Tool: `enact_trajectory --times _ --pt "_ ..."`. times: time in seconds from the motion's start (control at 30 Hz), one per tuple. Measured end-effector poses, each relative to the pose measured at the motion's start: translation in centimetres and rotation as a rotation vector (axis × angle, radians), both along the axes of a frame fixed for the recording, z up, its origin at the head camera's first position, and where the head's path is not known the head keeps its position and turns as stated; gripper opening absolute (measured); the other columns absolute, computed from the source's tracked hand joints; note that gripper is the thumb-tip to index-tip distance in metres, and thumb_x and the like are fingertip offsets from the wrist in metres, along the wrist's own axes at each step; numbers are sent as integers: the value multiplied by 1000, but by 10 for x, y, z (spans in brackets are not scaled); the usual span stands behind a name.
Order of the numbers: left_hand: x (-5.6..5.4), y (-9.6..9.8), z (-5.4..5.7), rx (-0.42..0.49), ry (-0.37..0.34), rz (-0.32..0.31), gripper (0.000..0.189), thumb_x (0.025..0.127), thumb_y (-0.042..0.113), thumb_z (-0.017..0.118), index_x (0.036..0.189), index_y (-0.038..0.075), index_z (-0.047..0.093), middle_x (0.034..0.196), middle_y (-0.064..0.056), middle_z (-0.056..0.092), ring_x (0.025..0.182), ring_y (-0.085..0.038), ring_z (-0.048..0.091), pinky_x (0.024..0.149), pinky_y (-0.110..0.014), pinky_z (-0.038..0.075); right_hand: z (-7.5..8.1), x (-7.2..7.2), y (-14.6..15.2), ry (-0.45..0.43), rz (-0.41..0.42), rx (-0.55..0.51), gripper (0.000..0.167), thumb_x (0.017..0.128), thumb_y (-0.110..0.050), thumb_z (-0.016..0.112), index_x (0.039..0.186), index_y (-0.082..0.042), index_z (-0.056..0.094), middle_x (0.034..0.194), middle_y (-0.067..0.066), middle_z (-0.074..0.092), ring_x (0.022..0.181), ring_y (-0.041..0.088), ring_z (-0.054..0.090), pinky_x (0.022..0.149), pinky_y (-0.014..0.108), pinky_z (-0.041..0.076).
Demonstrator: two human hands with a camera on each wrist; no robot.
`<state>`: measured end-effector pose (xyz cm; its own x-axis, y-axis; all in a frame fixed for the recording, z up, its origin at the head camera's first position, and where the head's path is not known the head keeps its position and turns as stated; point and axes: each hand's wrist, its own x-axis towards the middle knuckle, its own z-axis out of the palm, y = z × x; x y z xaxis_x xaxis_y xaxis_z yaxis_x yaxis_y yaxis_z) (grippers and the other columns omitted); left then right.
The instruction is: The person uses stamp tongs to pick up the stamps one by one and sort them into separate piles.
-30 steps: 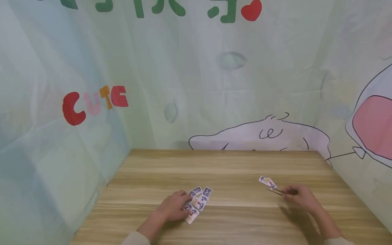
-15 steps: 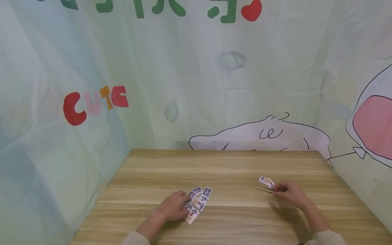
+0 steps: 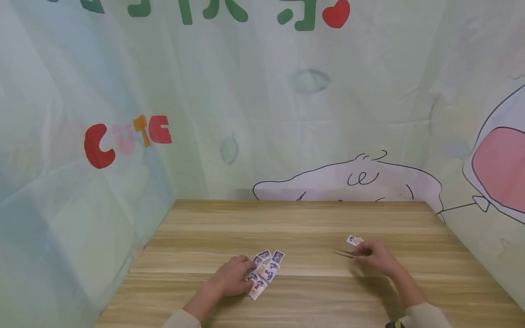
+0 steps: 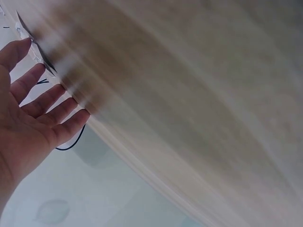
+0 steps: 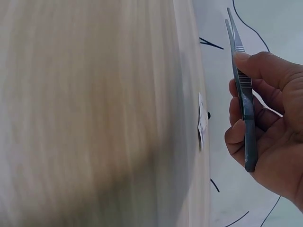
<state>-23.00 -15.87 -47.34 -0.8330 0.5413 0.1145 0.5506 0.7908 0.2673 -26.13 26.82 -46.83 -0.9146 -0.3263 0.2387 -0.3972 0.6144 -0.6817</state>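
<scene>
Wooden table (image 3: 307, 291), tweezers (image 5: 245, 97), small printed cards (image 3: 268, 272)

Creased green cloth (image 3: 262, 114) backs the flat table, far edge straight, grain running open across its middle. Left hand (image 3: 232, 276), fingers loosely extended, rests on the cards. Right hand (image 3: 376, 258) grips the slim, ridged metal tweezers (tips slightly apart) near a second, partly hidden card cluster (image 3: 354, 240).

Booth-like setting, wood-grain table (image 3: 295, 221), cartoon-printed cloth (image 3: 262, 136) on three sides.
</scene>
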Motion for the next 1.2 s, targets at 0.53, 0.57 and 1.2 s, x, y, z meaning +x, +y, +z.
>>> enact_trajectory --times 0.53,0.57,1.2 --pt "0 2 0 -10 1 3 47 75 26 68 116 4 62 110 -13 56 95 -28 54 79 -42 48 -5 -10 -19 0 18 12 12 72 -6 73 81 -3 66 74 -4 59 70 9 51 63 27 45" --pt "0 2 0 -12 3 4 47 75 27 69 116 4 62 110 -13 56 96 -28 54 80 -43 48 -5 -11 -21 -1 25 11 12 71 -5 73 81 -2 66 74 -4 59 70 10 51 64 27 45" --pt "-2 1 1 -26 34 2 44 76 28 68 114 5 63 108 -13 57 93 -28 55 78 -43 48 -7 -23 -60 -51 119 -23 11 72 -2 71 81 1 65 73 -2 60 65 8 51 59 24 45"
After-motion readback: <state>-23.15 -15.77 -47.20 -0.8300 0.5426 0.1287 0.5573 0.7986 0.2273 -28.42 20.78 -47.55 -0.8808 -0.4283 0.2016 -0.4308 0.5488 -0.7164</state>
